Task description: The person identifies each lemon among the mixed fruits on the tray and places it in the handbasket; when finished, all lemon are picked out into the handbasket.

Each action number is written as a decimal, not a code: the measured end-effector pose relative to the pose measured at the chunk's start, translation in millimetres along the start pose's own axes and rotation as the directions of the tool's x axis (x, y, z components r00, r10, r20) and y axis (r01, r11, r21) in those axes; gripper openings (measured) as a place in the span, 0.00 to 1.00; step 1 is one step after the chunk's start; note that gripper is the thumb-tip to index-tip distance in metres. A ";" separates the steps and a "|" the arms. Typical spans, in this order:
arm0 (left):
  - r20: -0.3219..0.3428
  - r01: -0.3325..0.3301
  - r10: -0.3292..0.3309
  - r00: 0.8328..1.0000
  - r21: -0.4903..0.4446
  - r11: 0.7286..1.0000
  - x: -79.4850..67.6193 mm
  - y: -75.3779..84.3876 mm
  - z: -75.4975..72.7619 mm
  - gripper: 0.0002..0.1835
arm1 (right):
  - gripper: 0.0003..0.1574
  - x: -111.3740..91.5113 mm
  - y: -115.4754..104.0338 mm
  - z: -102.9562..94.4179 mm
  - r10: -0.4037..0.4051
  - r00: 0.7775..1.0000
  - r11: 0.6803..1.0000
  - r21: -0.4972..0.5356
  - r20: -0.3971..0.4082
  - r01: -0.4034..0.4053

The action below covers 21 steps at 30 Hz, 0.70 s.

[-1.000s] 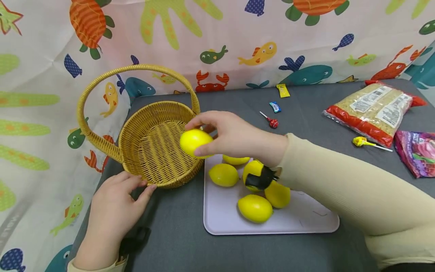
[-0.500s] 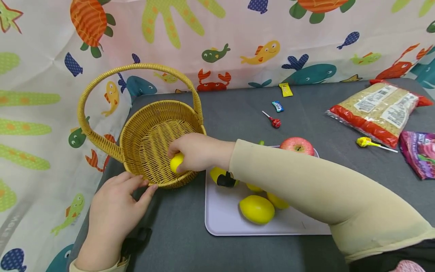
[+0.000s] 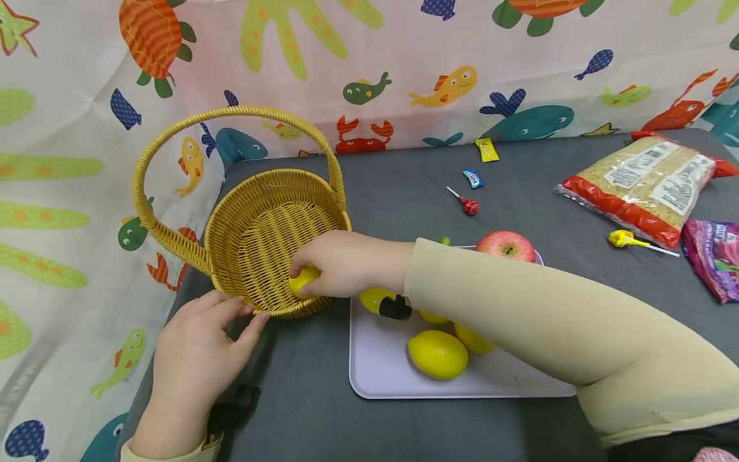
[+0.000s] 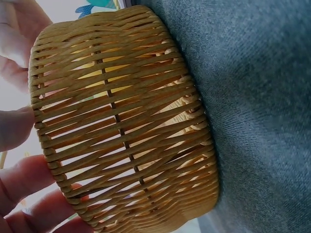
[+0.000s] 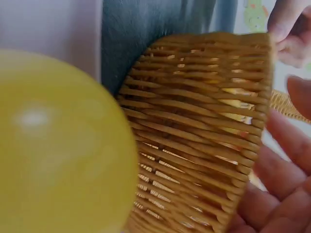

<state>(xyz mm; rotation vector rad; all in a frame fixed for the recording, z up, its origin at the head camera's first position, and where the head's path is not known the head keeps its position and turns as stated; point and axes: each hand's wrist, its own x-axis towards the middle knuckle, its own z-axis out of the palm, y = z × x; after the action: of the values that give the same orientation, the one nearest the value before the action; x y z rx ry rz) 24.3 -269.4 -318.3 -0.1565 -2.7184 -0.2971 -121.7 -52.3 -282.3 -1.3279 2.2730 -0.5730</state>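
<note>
A round wicker basket (image 3: 260, 237) with a tall arched handle stands left of centre. My left hand (image 3: 196, 366) pinches its near rim; in the left wrist view the fingers (image 4: 26, 182) curl over the woven edge. Inside the basket, at its right side, my right hand (image 3: 346, 263) holds a lemon (image 3: 303, 281), partly hidden by the fingers. A lilac tray (image 3: 378, 382) lies beside the basket with several lemons (image 3: 437, 355) and a red apple (image 3: 505, 246), partly covered by the right sleeve. One lemon (image 5: 58, 145) looms close in the right wrist view.
On the grey table are a red lollipop (image 3: 470, 206), a blue-wrapped candy (image 3: 473, 178), a yellow-wrapped candy (image 3: 487, 150) and a yellow lollipop (image 3: 622, 239). A grain bag (image 3: 641, 183) and purple packet (image 3: 713, 256) lie at right. A patterned curtain (image 3: 421, 58) hangs behind.
My right hand has carried the lemon from above the tray's edge down and left into the basket. The left hand stays on the rim.
</note>
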 end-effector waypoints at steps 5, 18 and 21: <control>-0.005 0.002 -0.002 1.000 0.005 1.000 0.5 0.6 0.4 0.12 | 0.16 -34.4 -3.0 -2.6 -0.005 0.995 0.974 0.226 -0.097 0.028; 0.004 0.008 -0.008 1.000 0.004 1.000 2.1 2.3 1.3 0.11 | 0.18 -154.1 2.4 32.2 0.077 0.983 0.997 0.001 -0.164 -0.078; 0.002 0.013 -0.013 1.000 -0.002 1.000 1.4 2.1 1.5 0.11 | 0.18 -172.1 4.0 47.8 0.069 0.977 0.993 -0.076 -0.200 -0.086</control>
<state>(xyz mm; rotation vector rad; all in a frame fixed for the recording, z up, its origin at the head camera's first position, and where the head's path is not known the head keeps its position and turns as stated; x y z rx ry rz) 22.7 -266.9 -318.8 -0.1403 -2.7224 -0.3036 -21.8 95.3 -295.0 -1.2638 2.5228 -0.6118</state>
